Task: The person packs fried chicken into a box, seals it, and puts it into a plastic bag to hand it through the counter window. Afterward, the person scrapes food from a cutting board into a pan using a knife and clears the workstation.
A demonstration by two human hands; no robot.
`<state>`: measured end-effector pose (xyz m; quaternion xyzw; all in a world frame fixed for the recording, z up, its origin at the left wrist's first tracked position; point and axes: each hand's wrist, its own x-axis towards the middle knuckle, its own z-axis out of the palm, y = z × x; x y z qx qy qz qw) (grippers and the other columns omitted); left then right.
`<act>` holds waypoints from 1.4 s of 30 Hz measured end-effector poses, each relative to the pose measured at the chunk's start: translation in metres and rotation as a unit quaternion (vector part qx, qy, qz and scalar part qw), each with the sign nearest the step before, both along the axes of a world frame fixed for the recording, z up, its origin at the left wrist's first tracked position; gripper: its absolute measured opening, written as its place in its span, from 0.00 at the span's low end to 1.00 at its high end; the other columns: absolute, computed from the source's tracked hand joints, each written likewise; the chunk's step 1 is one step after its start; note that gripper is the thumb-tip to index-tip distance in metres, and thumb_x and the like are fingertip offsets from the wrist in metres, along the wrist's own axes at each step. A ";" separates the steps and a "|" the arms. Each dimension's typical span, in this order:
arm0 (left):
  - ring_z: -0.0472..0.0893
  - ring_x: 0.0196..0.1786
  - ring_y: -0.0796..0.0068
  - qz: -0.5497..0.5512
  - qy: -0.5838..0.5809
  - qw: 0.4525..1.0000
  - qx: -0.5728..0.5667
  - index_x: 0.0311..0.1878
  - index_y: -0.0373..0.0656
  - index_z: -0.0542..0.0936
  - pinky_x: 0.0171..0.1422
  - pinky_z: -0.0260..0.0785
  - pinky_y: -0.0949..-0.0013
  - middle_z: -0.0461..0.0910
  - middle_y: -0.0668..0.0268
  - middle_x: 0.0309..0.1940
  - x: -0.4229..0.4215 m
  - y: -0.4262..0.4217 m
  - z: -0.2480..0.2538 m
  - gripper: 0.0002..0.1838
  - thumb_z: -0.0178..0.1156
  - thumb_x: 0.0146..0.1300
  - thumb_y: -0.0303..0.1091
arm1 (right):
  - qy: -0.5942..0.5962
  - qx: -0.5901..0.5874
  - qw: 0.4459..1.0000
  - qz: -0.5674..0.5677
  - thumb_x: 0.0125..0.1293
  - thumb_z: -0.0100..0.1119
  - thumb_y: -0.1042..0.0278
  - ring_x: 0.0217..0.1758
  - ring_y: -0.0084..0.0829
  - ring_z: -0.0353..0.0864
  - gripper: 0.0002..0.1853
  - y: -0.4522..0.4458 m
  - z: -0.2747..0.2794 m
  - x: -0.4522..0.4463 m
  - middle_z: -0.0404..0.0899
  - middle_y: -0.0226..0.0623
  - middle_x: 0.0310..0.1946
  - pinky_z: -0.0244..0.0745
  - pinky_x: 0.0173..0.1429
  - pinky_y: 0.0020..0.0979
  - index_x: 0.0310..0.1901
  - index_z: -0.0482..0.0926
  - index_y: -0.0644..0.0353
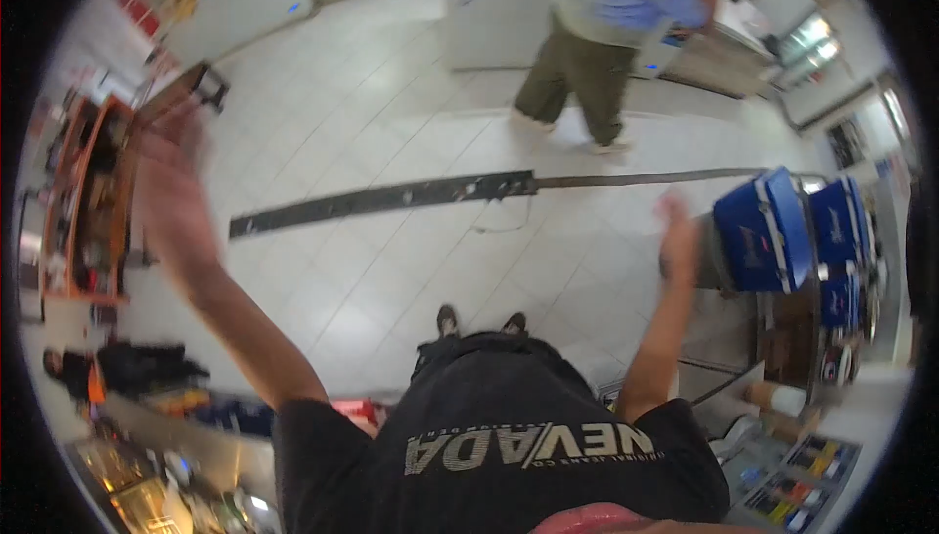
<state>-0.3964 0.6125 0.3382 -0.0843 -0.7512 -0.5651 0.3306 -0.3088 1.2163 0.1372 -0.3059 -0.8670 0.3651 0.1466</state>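
Both of my arms reach forward over the tiled floor. My left hand (176,192) is raised at the left, smeared by motion, in front of the orange shelf unit; its fingers are too blurred to read. My right hand (678,241) is at the right, beside the blue cooler boxes (766,231), also blurred, and whether it holds anything cannot be made out. A long dark strip (391,201) lies across the floor between the hands, with a thinner strip running on to the right.
A person (597,55) in olive trousers stands ahead near a white chest unit (494,21). An orange shelf unit (73,201) stands at the left. Stacked blue boxes (838,226) are at the right. Cluttered shelves (802,480) show at the lower right.
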 end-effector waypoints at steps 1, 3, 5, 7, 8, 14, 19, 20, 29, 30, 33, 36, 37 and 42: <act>0.72 0.69 0.63 -0.029 0.111 0.990 -0.087 0.68 0.34 0.72 0.76 0.58 0.60 0.76 0.52 0.63 0.026 0.008 0.049 0.26 0.51 0.76 0.43 | 0.075 0.056 0.994 0.055 0.75 0.49 0.56 0.50 0.32 0.78 0.21 -0.019 0.089 -0.030 0.84 0.39 0.47 0.71 0.59 0.37 0.58 0.81 0.62; 0.72 0.69 0.63 -0.134 0.282 0.909 -0.274 0.68 0.34 0.72 0.77 0.58 0.60 0.76 0.52 0.63 0.072 0.038 0.122 0.26 0.50 0.76 0.43 | 0.211 0.175 0.918 0.288 0.74 0.50 0.56 0.50 0.32 0.78 0.21 -0.082 0.206 -0.043 0.84 0.38 0.47 0.71 0.59 0.37 0.58 0.81 0.62; 0.71 0.69 0.63 -0.238 0.343 0.815 -0.402 0.68 0.34 0.71 0.77 0.58 0.60 0.75 0.52 0.63 0.106 0.075 0.159 0.26 0.50 0.76 0.43 | 0.283 0.260 0.748 0.541 0.74 0.50 0.56 0.49 0.31 0.79 0.21 -0.162 0.279 -0.037 0.84 0.38 0.47 0.71 0.59 0.37 0.57 0.81 0.62; 0.71 0.69 0.63 -0.309 0.341 0.763 -0.454 0.68 0.34 0.71 0.77 0.57 0.60 0.75 0.52 0.63 0.126 0.103 0.167 0.26 0.50 0.76 0.43 | 0.266 0.294 0.561 0.726 0.74 0.51 0.56 0.49 0.31 0.79 0.21 -0.250 0.310 -0.034 0.84 0.38 0.46 0.71 0.59 0.37 0.57 0.81 0.62; 0.71 0.69 0.63 -0.331 0.334 0.746 -0.472 0.68 0.34 0.71 0.77 0.57 0.60 0.75 0.52 0.64 0.133 0.113 0.166 0.26 0.50 0.76 0.43 | 0.240 0.306 0.475 0.789 0.74 0.51 0.56 0.49 0.31 0.79 0.21 -0.286 0.309 -0.032 0.84 0.38 0.46 0.71 0.58 0.37 0.57 0.81 0.61; 0.70 0.70 0.62 -0.321 0.280 0.733 -0.530 0.68 0.33 0.70 0.77 0.56 0.59 0.74 0.52 0.64 0.168 0.127 0.164 0.26 0.49 0.77 0.42 | 0.156 0.331 0.279 0.888 0.73 0.52 0.55 0.49 0.31 0.79 0.20 -0.403 0.282 -0.029 0.84 0.37 0.45 0.72 0.58 0.37 0.56 0.81 0.61; 0.70 0.70 0.61 -0.272 0.222 0.755 -0.554 0.69 0.33 0.70 0.78 0.55 0.58 0.73 0.51 0.65 0.198 0.121 0.164 0.26 0.49 0.77 0.42 | 0.154 0.324 0.232 0.904 0.72 0.53 0.55 0.48 0.31 0.79 0.20 -0.447 0.269 -0.014 0.84 0.37 0.44 0.72 0.57 0.36 0.56 0.81 0.61; 0.69 0.70 0.61 -0.265 0.209 0.763 -0.551 0.69 0.33 0.70 0.78 0.55 0.58 0.73 0.51 0.65 0.201 0.121 0.166 0.26 0.49 0.77 0.42 | 0.154 0.318 0.226 0.908 0.72 0.54 0.55 0.48 0.31 0.79 0.20 -0.453 0.266 -0.012 0.84 0.37 0.44 0.72 0.57 0.36 0.56 0.81 0.60; 0.68 0.71 0.60 -0.214 0.157 0.776 -0.572 0.69 0.33 0.68 0.78 0.53 0.57 0.71 0.51 0.66 0.232 0.115 0.161 0.26 0.48 0.77 0.41 | 0.165 0.322 0.190 0.913 0.71 0.56 0.55 0.47 0.30 0.79 0.20 -0.482 0.256 0.004 0.84 0.36 0.43 0.72 0.56 0.36 0.55 0.81 0.60; 0.68 0.71 0.60 -0.208 0.156 0.771 -0.582 0.69 0.33 0.68 0.78 0.53 0.57 0.71 0.51 0.67 0.233 0.116 0.162 0.26 0.48 0.77 0.41 | 0.174 0.325 0.187 0.911 0.71 0.56 0.55 0.47 0.30 0.79 0.20 -0.477 0.253 0.007 0.84 0.36 0.43 0.72 0.56 0.36 0.55 0.81 0.60; 0.68 0.71 0.59 -0.202 0.153 0.762 -0.596 0.69 0.33 0.68 0.79 0.52 0.57 0.71 0.51 0.67 0.244 0.114 0.164 0.26 0.48 0.77 0.41 | 0.175 0.334 0.192 0.906 0.70 0.57 0.55 0.46 0.30 0.80 0.19 -0.487 0.237 0.009 0.83 0.35 0.42 0.73 0.55 0.36 0.54 0.81 0.59; 0.67 0.72 0.59 -0.198 0.148 0.762 -0.598 0.70 0.33 0.68 0.79 0.52 0.56 0.70 0.51 0.67 0.255 0.115 0.163 0.26 0.47 0.77 0.40 | 0.179 0.326 0.194 0.908 0.70 0.57 0.54 0.46 0.30 0.80 0.19 -0.502 0.225 0.014 0.83 0.35 0.42 0.73 0.55 0.36 0.54 0.81 0.59; 0.67 0.72 0.59 -0.199 0.143 0.760 -0.602 0.70 0.33 0.68 0.79 0.52 0.56 0.70 0.51 0.68 0.258 0.116 0.163 0.26 0.47 0.77 0.40 | 0.180 0.318 0.198 0.910 0.70 0.58 0.54 0.46 0.30 0.80 0.19 -0.504 0.221 0.016 0.83 0.35 0.42 0.73 0.55 0.36 0.54 0.81 0.59; 0.67 0.72 0.58 -0.185 0.122 0.760 -0.611 0.70 0.32 0.67 0.79 0.51 0.55 0.69 0.51 0.68 0.273 0.114 0.173 0.26 0.47 0.77 0.40 | 0.166 0.301 0.205 0.916 0.69 0.59 0.54 0.46 0.29 0.80 0.19 -0.518 0.218 0.029 0.83 0.34 0.41 0.73 0.54 0.35 0.53 0.81 0.59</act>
